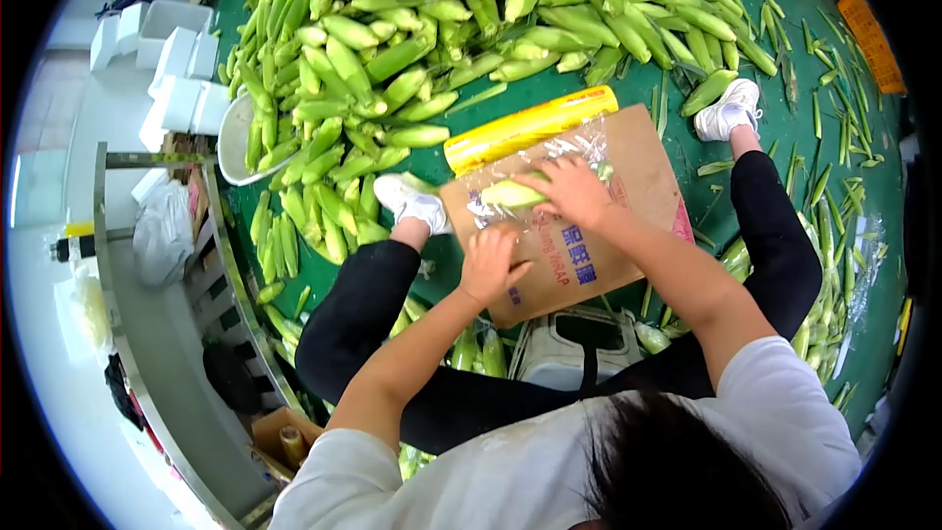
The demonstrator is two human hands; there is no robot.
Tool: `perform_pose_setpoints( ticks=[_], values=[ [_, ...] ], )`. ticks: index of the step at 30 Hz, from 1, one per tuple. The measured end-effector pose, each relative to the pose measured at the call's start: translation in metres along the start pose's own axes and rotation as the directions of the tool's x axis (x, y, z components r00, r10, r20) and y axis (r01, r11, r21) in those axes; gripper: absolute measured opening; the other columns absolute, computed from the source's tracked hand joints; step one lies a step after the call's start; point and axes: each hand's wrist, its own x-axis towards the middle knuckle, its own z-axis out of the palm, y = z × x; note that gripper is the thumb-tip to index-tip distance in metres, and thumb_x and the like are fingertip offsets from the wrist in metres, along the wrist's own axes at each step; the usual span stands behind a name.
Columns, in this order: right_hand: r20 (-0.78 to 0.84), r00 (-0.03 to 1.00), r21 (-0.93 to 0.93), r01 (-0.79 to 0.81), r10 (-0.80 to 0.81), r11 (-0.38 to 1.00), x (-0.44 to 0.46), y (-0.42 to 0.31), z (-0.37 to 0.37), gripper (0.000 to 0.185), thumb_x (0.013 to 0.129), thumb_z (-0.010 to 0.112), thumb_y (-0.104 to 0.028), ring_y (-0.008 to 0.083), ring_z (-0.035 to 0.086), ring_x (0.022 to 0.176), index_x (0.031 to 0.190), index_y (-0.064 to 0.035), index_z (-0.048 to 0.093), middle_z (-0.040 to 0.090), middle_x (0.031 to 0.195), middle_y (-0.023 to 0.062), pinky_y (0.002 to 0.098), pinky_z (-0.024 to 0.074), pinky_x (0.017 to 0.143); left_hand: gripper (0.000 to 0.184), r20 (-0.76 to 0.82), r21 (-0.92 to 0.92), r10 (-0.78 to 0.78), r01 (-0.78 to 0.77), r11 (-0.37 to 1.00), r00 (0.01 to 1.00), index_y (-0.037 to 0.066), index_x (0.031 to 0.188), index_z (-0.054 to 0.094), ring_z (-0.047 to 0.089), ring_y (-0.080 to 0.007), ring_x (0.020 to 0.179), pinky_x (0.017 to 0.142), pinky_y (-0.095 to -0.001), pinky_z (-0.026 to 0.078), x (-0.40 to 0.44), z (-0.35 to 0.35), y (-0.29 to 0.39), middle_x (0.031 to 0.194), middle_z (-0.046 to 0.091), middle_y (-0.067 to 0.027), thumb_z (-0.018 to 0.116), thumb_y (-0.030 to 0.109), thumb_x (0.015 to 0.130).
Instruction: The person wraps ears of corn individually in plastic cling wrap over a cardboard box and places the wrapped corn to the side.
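Note:
A husked-down ear of corn lies on clear plastic film over a cardboard sheet printed with "WRAP" lettering. My right hand rests over the film at the corn's right end, fingers spread and touching it. Just below the corn, over the cardboard's left part, is my left hand, its fingers apart and nothing in them. Along the far edge of the cardboard lies a yellow roll of plastic film. Parts of the film are hidden under my right hand.
A large heap of green corn spreads beyond the roll. Wrapped ears lie at the right, with loose husks on the green floor. A white stool stands near my legs. A metal rack is at left.

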Motion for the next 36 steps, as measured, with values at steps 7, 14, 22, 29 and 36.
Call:
perform_pose_setpoints(
  ticks=[7,14,22,29,36],
  values=[
    [0.033,0.999,0.152,0.025,-0.031,0.988,-0.017,0.009,0.002,0.067,0.082,0.071,-0.048,0.0297,0.061,0.109,0.144,-0.0387,0.048,0.06,0.116,0.0064,0.044,0.048,0.095,0.014,-0.026,-0.097,0.175,-0.177,0.98,0.984,0.005,0.096,0.059,0.059,-0.0342,0.101,0.092,-0.0452,0.045,0.015,-0.004,-0.036,0.102,0.063,-0.0143,0.066,0.015,0.089],
    [0.237,0.969,0.344,-0.015,-0.071,0.939,-0.092,-0.03,-0.013,0.049,0.083,0.071,-0.045,0.0263,0.06,0.111,0.129,-0.028,0.065,0.062,0.117,0.005,0.0401,0.0503,0.093,0.007,0.39,-0.524,0.017,0.207,0.826,0.921,0.004,0.098,0.054,0.064,-0.0365,0.073,0.065,-0.0402,0.051,0.008,-0.035,-0.018,0.082,0.061,-0.0156,0.06,0.008,0.096],
    [0.008,0.993,0.167,-0.119,0.12,0.979,0.034,0.04,0.016,0.036,0.086,0.067,-0.045,0.028,0.062,0.109,0.103,-0.0132,0.073,0.066,0.106,0.006,0.0429,0.0483,0.094,0.077,0.491,-0.112,-0.32,0.423,0.899,0.81,0.017,0.145,0.048,0.067,-0.0338,0.103,0.088,-0.0416,0.053,0.151,-0.065,-0.063,0.118,0.066,-0.0153,0.079,0.044,0.079],
    [0.008,0.998,0.09,-0.059,0.058,0.994,0.013,-0.006,0.006,0.051,0.073,0.081,-0.028,0.0307,0.063,0.106,0.118,-0.0113,0.063,0.066,0.106,0.0105,0.0432,0.0538,0.084,0.038,0.289,-0.524,0.092,0.077,0.848,0.953,0.015,0.139,0.058,0.053,-0.0282,0.129,0.108,-0.0416,0.041,0.211,-0.015,-0.056,0.138,0.058,-0.0137,0.055,0.023,0.101],
    [0.846,0.429,0.416,-0.163,-0.316,0.894,0.015,-0.02,-0.001,0.064,0.06,0.083,-0.043,0.0304,0.068,0.096,0.113,-0.0106,0.071,0.071,0.11,0.0145,0.043,0.0552,0.082,0.041,0.347,-0.012,0.265,-0.278,0.961,0.9,0.043,0.14,0.055,0.019,-0.0292,0.152,0.12,-0.0608,0.012,0.161,0.056,-0.007,0.163,0.027,-0.0066,0.046,0.047,0.1]
  ],
)
